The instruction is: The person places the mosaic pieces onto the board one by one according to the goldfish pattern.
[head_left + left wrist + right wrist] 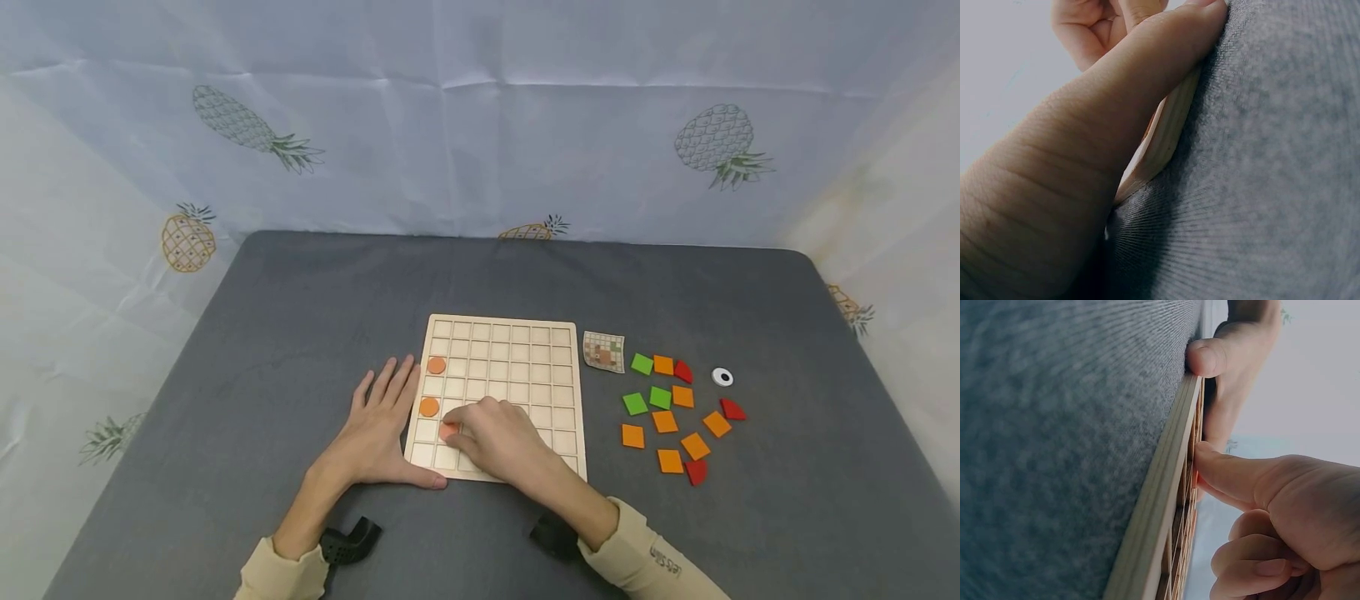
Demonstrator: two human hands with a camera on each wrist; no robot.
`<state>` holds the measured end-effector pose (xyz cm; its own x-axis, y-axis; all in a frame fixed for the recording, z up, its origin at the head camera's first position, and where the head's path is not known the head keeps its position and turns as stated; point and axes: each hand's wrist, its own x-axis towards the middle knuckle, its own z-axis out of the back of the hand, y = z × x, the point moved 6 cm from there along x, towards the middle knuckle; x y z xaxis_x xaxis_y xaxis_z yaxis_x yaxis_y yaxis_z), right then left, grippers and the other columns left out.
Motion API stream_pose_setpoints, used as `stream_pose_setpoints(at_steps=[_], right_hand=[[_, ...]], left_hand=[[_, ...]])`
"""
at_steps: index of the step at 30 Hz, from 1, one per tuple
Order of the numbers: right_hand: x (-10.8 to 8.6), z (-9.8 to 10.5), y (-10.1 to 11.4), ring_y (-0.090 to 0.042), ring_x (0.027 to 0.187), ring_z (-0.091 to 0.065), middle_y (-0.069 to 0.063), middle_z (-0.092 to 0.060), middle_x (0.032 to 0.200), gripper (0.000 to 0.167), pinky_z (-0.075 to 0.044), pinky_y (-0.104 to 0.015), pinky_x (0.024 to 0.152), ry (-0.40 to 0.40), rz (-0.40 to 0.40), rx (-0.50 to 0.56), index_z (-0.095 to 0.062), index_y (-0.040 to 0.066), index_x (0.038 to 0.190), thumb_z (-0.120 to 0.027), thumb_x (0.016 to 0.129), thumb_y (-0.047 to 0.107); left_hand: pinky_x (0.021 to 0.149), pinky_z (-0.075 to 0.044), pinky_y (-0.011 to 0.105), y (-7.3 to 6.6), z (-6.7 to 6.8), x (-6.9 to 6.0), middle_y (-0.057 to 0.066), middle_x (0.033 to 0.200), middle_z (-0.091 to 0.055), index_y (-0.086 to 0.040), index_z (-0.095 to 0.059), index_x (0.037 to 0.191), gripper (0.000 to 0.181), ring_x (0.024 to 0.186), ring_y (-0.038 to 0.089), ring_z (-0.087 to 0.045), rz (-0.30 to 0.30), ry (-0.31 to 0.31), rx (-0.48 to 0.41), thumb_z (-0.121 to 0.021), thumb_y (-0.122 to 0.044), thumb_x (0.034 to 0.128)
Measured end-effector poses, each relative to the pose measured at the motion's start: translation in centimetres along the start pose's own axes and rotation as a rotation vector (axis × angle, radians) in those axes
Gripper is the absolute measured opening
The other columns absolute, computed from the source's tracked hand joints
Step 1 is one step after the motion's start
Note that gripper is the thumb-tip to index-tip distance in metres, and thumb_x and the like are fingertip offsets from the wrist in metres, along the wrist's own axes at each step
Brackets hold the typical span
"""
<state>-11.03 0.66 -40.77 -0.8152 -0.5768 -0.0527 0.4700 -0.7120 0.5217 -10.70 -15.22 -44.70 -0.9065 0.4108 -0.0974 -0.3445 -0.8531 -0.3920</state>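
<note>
A square wooden grid board (510, 354) lies on the dark table. My left hand (378, 429) spreads over its near-left corner, fingers straight along the left edge, thumb along the front edge. In the left wrist view that thumb crosses the board's side (1175, 122). My right hand (495, 437) pinches an orange-red round disc (448, 431) between thumb and forefinger, low over a cell near the front left; the fingers partly cover it. In the right wrist view the thumb (1235, 472) meets the board's top. Two orange discs sit in left-column cells, one farther back (437, 365), one nearer (429, 407).
Right of the board lies a small printed grid card (603, 352). Beyond it are scattered orange squares (670, 461), green squares (634, 404), red quarter-round pieces (696, 472) and a white ring-like piece with a black centre (722, 377). Black wrist mounts (351, 542) hang under both forearms.
</note>
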Motion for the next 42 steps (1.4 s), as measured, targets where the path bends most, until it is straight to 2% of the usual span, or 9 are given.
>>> stream_pose_setpoints(at_steps=[11,14,17,20,22,24,27,33,42], right_hand=[[-0.1,0.0,0.1,0.000,0.061,-0.050,0.003,-0.080,0.103,0.019,-0.044,-0.020,0.055,-0.004,0.002,0.005,-0.080,0.016,0.110,-0.075,0.094,0.025],[-0.2,0.2,0.1,-0.003,0.064,-0.055,0.003,-0.080,0.103,0.019,-0.045,-0.022,0.056,-0.007,-0.003,0.005,-0.080,0.017,0.110,-0.075,0.094,0.025],[-0.5,0.8,-0.1,-0.006,0.073,-0.064,0.003,-0.080,0.103,0.019,-0.048,-0.024,0.060,-0.020,-0.010,0.003,-0.079,0.018,0.110,-0.074,0.094,0.026],[-1.1,1.7,-0.5,-0.007,0.060,-0.057,0.002,-0.078,0.086,0.021,-0.043,-0.024,0.053,-0.035,-0.030,0.029,-0.078,0.017,0.111,-0.075,0.093,0.026],[-1.6,2.4,-1.0,-0.004,0.050,-0.043,0.004,-0.069,0.067,0.022,-0.035,-0.023,0.047,-0.045,-0.043,0.049,-0.078,0.016,0.113,-0.076,0.092,0.025],[-2.2,3.2,-1.6,-0.003,0.044,-0.030,0.008,-0.052,0.053,0.024,-0.027,-0.022,0.043,-0.055,-0.062,0.066,-0.078,0.015,0.114,-0.077,0.091,0.024],[-3.5,4.4,-2.8,-0.003,0.043,-0.027,0.011,-0.035,0.048,0.025,-0.021,-0.020,0.043,-0.085,-0.094,0.057,-0.078,0.017,0.114,-0.079,0.090,0.025],[-6.8,7.6,-5.8,-0.001,0.042,-0.021,0.013,-0.026,0.050,0.023,-0.018,-0.019,0.044,-0.196,-0.115,0.013,-0.079,0.018,0.110,-0.081,0.088,0.025],[-11.5,12.0,-11.1,0.000,0.045,-0.017,0.011,-0.022,0.054,0.024,-0.018,-0.020,0.044,-0.359,-0.203,-0.036,-0.080,0.015,0.108,-0.084,0.084,0.019]], left_hand=[[0.125,-0.004,0.064,-0.1,0.1,-0.1,0.017,0.174,-0.007,-0.005,-0.009,0.165,0.153,0.160,0.042,-0.005,0.006,-0.017,0.032,-0.079,-0.083,0.0543],[0.125,-0.004,0.064,-0.1,0.1,-0.1,0.016,0.174,-0.007,-0.005,-0.008,0.165,0.153,0.160,0.042,-0.005,0.007,-0.018,0.031,-0.079,-0.083,0.0542],[0.125,-0.004,0.064,-0.1,0.0,-0.1,0.016,0.174,-0.007,-0.005,-0.008,0.165,0.153,0.160,0.042,-0.005,0.009,-0.017,0.023,-0.080,-0.083,0.0540],[0.125,-0.003,0.064,-0.1,0.0,-0.1,0.016,0.174,-0.006,-0.005,-0.008,0.165,0.153,0.160,0.042,-0.005,0.012,-0.015,0.014,-0.080,-0.082,0.0539],[0.125,-0.003,0.064,-0.1,0.0,-0.1,0.016,0.174,-0.007,-0.005,-0.008,0.165,0.153,0.160,0.042,-0.005,0.014,-0.014,0.012,-0.080,-0.082,0.0538],[0.125,-0.004,0.064,-0.1,0.0,-0.1,0.016,0.174,-0.007,-0.005,-0.008,0.165,0.153,0.161,0.041,-0.005,0.014,-0.015,0.015,-0.080,-0.082,0.0539],[0.125,-0.004,0.064,-0.1,0.0,0.0,0.016,0.174,-0.007,-0.005,-0.008,0.165,0.153,0.161,0.041,-0.005,0.013,-0.015,0.021,-0.080,-0.082,0.0539],[0.124,-0.004,0.064,-0.1,0.0,0.1,0.016,0.174,-0.006,-0.006,-0.007,0.165,0.153,0.161,0.041,-0.004,0.008,-0.009,0.011,-0.081,-0.081,0.0541],[0.124,-0.004,0.065,0.0,-0.1,0.1,0.016,0.174,-0.007,-0.004,-0.009,0.165,0.153,0.161,0.041,-0.005,0.017,0.000,0.006,-0.081,-0.080,0.0536]])
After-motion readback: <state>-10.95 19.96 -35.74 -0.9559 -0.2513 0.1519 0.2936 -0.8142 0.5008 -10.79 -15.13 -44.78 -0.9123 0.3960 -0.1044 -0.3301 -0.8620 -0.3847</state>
